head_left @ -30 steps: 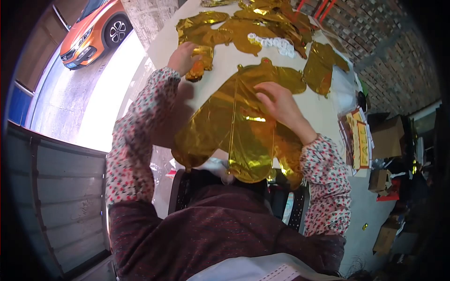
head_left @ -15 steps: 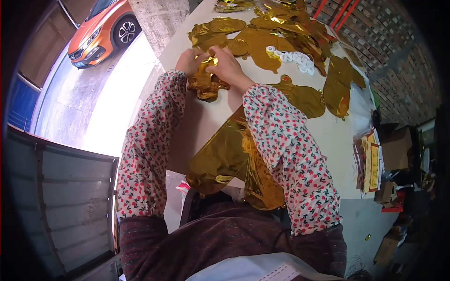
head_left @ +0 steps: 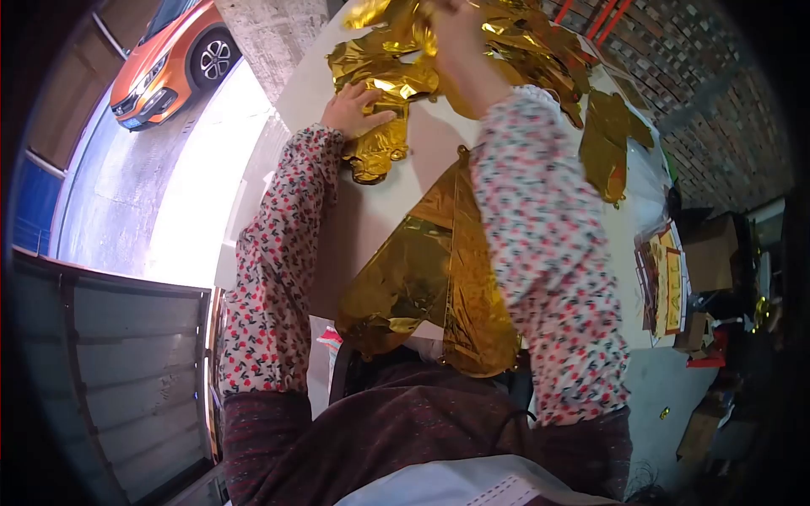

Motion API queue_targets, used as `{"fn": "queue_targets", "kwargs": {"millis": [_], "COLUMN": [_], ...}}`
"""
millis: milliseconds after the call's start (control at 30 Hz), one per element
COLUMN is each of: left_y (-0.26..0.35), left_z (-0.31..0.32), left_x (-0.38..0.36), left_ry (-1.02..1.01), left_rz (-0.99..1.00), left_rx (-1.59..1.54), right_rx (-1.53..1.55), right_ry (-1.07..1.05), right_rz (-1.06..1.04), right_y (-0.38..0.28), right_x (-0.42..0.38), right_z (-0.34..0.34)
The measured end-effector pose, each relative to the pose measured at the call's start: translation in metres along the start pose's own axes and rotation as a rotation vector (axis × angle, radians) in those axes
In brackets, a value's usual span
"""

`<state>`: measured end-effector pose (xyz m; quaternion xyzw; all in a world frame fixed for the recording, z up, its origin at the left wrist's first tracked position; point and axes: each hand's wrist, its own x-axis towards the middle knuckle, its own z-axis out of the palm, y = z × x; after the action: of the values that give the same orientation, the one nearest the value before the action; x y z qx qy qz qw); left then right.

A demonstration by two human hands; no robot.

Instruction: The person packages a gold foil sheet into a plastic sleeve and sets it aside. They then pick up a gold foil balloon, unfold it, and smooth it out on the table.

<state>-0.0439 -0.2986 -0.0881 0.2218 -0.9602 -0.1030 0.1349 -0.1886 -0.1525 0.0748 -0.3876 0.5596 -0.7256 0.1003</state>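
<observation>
1. The left hand (head_left: 359,112) lies over the folded gold foil (head_left: 375,160) at the left of the surface (head_left: 359,228); its grip is wide, fingers spread rather than closed around anything.
2. The right hand (head_left: 460,42) is at the far foil pile (head_left: 540,51). Blur and the top edge of the view hide its fingertips, so I cannot tell whether its grip is narrow or holding foil.
3. The large foil sheet (head_left: 405,270) reaches past the near edge, close to the person's lap; a body movement could drag or crease it.
4. The right sleeve (head_left: 548,228) passes above that sheet and could brush it askew; contact is unclear.
5. Thin, slippery layers could slide together if the pile is pulled, because they overlap.
6. At the right, a foil piece (head_left: 603,152), clear plastic (head_left: 648,198) and printed cards (head_left: 666,278) limit sideways room. Bare surface between the folded foil and the large sheet gives the left hand some room.
</observation>
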Motion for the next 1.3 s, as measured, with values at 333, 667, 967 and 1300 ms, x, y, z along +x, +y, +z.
{"fn": "queue_targets", "kwargs": {"millis": [333, 667, 967, 1300], "left_y": [0.013, 0.143, 0.191, 0.224], "left_z": [0.002, -0.046, 0.007, 0.012], "left_x": [0.006, -0.045, 0.013, 0.031], "left_ry": [0.252, -0.517, -0.117, -0.072], "left_rz": [0.024, -0.228, 0.167, 0.32], "left_rx": [-0.628, -1.387, -0.689, -0.287], "right_rx": [-0.565, -0.394, -0.466, -0.161], "right_ry": [-0.297, -0.069, -0.202, -0.199], "right_rz": [-0.261, 0.257, 0.233, 0.368], "right_y": [-0.153, -0.093, -0.105, -0.093], "right_x": [-0.21, -0.383, -0.436, -0.451], "right_z": [-0.159, -0.194, -0.189, -0.18]}}
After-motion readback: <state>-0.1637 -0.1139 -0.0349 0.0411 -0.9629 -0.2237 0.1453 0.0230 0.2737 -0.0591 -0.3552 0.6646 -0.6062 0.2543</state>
